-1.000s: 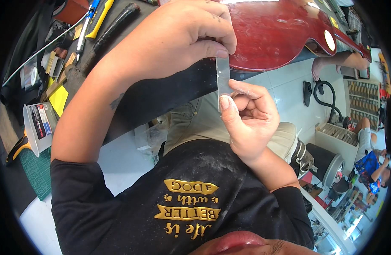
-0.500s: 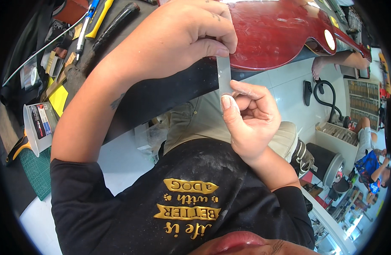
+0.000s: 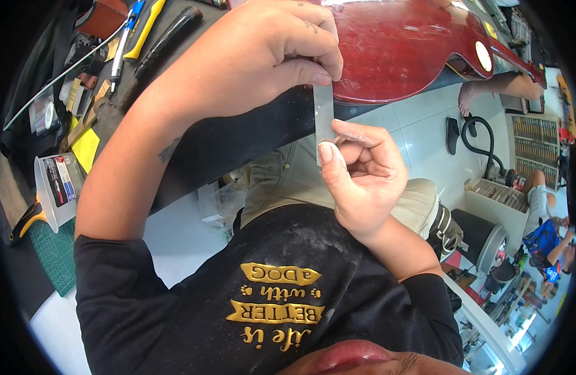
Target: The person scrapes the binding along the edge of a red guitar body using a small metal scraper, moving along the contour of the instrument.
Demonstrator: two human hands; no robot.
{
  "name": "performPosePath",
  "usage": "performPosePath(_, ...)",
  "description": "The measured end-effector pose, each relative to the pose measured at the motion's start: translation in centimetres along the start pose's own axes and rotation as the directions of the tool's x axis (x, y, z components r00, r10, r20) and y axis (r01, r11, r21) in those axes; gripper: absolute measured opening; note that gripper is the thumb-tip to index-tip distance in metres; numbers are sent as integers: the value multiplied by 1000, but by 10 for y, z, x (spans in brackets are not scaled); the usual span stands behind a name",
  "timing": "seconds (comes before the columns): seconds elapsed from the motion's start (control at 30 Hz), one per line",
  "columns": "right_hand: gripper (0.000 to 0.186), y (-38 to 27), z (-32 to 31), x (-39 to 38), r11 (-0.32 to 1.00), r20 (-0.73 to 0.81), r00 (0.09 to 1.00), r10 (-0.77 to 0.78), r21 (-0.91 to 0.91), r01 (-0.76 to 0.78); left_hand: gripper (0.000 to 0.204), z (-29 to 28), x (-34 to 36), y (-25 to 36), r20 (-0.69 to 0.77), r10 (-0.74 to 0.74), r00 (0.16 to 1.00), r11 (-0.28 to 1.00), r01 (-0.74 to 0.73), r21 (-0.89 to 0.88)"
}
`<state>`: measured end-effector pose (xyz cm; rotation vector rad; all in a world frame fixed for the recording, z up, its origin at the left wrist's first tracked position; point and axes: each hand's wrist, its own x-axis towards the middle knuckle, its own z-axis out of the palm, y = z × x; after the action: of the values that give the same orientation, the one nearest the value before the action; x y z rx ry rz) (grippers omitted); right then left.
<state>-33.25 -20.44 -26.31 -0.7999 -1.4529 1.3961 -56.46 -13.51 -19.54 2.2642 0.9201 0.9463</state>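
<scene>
A narrow pale grey flat strip (image 3: 323, 109) stands lengthwise between my hands, close to the near edge of a glossy red guitar body (image 3: 397, 50). My left hand (image 3: 288, 53) is closed on the strip's upper end, fingers curled down at the guitar's edge. Below it my right hand (image 3: 360, 175) pinches the lower end between a dust-whitened thumb and fingers, its other fingers curled in. The guitar lies back-up on a dark bench top (image 3: 225, 144).
At left are tools, a black rod (image 3: 166, 44), a plastic tub (image 3: 53, 187) and a green mat (image 3: 50, 250). At right are another person's bare foot (image 3: 466, 97), a black hose (image 3: 482, 144), a bin (image 3: 469, 237) and a seated person (image 3: 544, 237).
Both my hands and the strip have shifted slightly to the left since half a second ago. Both grips look the same.
</scene>
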Motion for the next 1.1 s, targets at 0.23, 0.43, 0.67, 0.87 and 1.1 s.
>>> performPosePath(0.23, 31, 0, 1, -2, 997, -11, 999, 46, 62, -45, 8, 1, 0, -4, 19, 8, 1000, 999, -8, -33)
performPosePath(0.43, 30, 5, 1, -5, 1000, -28, 999, 14, 15, -14, 8, -4, 2, 0, 67, -11, 998, 1000, 11, 0)
performPosePath(0.67, 26, -4, -11, 14, 998, -136, 989, -55, -46, 49, 10, -1, 1, 2, -2, -32, 999, 996, 32, 86)
performPosePath(0.87, 26, -2, -14, 13, 998, -105, 993, -54, -42, 50, 10, -3, 0, 3, 16, -33, 999, 995, 31, 90)
performPosePath(1.1, 24, -2, -14, 10, 994, -110, 991, -79, -78, 70, 10, 1, 0, 2, -7, -26, 1000, 998, 26, 58)
